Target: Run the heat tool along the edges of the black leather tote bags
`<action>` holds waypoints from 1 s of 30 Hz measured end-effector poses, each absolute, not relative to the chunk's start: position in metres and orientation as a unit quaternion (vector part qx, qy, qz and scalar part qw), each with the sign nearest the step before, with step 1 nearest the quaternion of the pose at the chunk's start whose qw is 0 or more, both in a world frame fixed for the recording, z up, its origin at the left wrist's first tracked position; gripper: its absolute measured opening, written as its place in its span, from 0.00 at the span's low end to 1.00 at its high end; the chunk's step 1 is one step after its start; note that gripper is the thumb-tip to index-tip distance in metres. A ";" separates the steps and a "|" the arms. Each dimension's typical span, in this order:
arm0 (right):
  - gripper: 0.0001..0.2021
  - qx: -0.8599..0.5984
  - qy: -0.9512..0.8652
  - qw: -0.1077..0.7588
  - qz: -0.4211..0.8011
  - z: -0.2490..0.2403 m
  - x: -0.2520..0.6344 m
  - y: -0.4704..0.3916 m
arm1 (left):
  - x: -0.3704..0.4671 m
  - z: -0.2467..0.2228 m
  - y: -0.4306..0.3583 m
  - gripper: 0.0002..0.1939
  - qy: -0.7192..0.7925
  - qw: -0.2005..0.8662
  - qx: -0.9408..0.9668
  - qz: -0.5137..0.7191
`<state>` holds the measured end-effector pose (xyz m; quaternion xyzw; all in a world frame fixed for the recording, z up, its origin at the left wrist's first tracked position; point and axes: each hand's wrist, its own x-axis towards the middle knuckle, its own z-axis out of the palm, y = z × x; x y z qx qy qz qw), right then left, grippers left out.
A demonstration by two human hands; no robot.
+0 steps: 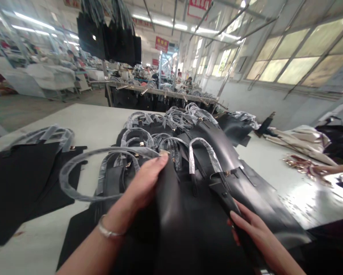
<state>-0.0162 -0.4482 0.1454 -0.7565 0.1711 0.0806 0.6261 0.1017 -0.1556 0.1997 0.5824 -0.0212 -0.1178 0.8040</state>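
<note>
My left hand (148, 177), with a bracelet at its wrist, is closed on the upper edge of a black leather bag panel (169, 202). A plastic-wrapped handle (70, 172) loops out to the left behind that wrist. My right hand (247, 225) is wrapped round a long black leather strap (224, 194) that slants up toward the pile. Around both hands lie several black bag panels (214, 141) with wrapped handles (204, 147) and small gold-coloured clasps. The lower part of the held panel is dark and blurred.
More black panels (19, 179) lie on the left of the pale table (82, 118). To the right are straps with metal hooks (300, 166), beige material (303, 139) and another person's hand (336, 169). Black bags (108, 42) hang overhead, near a rack (162, 91).
</note>
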 end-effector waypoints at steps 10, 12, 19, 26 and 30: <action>0.36 -0.750 0.174 0.615 0.171 0.125 -0.015 -0.445 | 0.051 0.042 -0.197 0.23 -0.235 0.260 0.936 -0.029; 0.36 -0.742 0.175 0.610 0.215 0.112 -0.007 -0.437 | 0.037 0.025 -0.198 0.22 -0.229 0.234 0.945 0.018; 0.27 -0.734 0.154 0.601 0.277 0.101 0.038 -0.415 | 0.028 0.000 -0.199 0.22 -0.295 0.218 0.926 0.087; 0.24 -0.732 0.150 0.599 0.288 0.106 0.047 -0.419 | 0.029 0.003 -0.197 0.23 -0.292 0.236 0.923 0.080; 0.26 -0.725 0.166 0.601 0.292 0.110 0.046 -0.421 | 0.028 0.002 -0.198 0.21 -0.295 0.248 0.919 0.083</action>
